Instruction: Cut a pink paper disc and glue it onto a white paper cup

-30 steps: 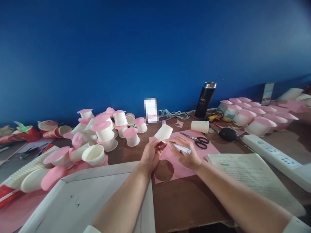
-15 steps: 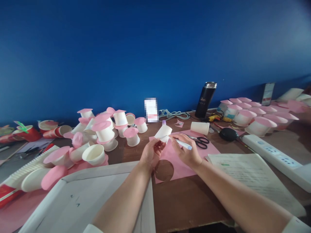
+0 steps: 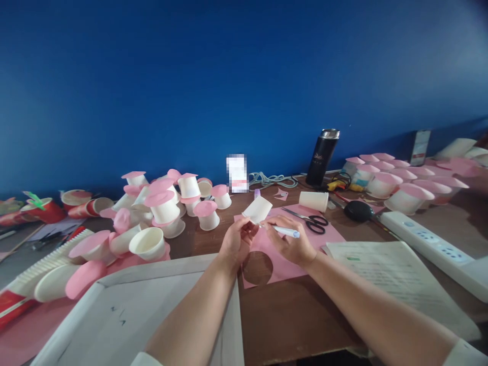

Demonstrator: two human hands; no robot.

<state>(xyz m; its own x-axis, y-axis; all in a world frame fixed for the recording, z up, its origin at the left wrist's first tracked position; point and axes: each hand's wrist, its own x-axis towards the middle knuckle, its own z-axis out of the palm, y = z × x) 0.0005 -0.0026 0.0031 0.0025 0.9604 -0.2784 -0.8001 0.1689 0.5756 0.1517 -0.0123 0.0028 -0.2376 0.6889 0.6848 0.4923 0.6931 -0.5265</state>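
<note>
A white paper cup (image 3: 258,208) lies tilted in my left hand (image 3: 239,243), whose fingers are closed on its near edge. My right hand (image 3: 290,241) grips a white pen (image 3: 285,231) with a bluish end, its tip close to the cup's lower edge; whether it touches I cannot tell. Beneath both hands is a sheet of pink paper (image 3: 293,272) with a round hole cut out at its near left. Black-handled scissors (image 3: 316,222) rest on the paper's right part. Just behind the held cup a purple cap or stick (image 3: 257,193) is partly visible.
Paper cups with pink tops (image 3: 163,206) crowd the left, more (image 3: 412,190) the right. A white board or box lid (image 3: 152,310) lies front left. Also present: a lying cup (image 3: 313,201), black flask (image 3: 322,157), phone (image 3: 237,173), power strip (image 3: 434,249), printed papers (image 3: 392,279).
My right hand and the pen have shifted slightly down and left, toward the cup's lower edge. The cup has turned a little in my left hand. More of the scissors' blades shows.
</note>
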